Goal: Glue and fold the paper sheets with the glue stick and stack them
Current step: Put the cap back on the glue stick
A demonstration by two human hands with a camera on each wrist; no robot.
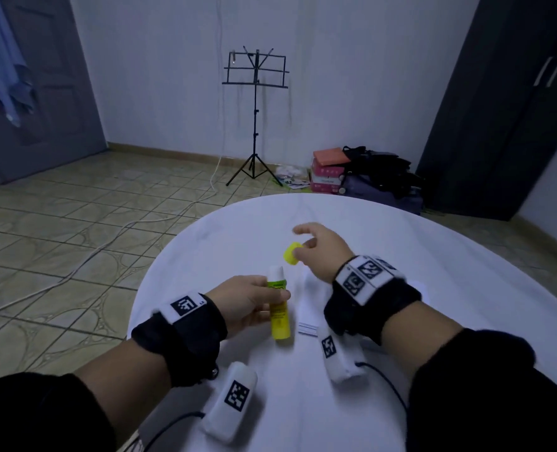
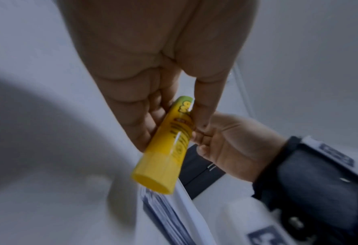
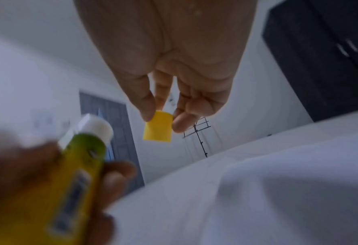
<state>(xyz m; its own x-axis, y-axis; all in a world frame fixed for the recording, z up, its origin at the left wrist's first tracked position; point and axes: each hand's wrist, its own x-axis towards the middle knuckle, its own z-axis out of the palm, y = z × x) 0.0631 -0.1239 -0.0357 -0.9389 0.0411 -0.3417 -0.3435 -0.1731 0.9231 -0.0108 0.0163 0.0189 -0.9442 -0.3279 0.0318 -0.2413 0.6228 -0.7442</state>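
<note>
Your left hand is gripping the glue stick around its middle, fingers and thumb curled round it, white tip uncovered and tilting away from you above the table. Your right hand is pinching the yellow cap between thumb and fingertips, just beyond the stick and apart from it. Paper sheets are lying flat between your wrists, partly hidden by the right wristband. White cloth is leaving open room toward the table's rounded far edge. Beyond it, a music stand is standing on the tiled floor, well apart.
</note>
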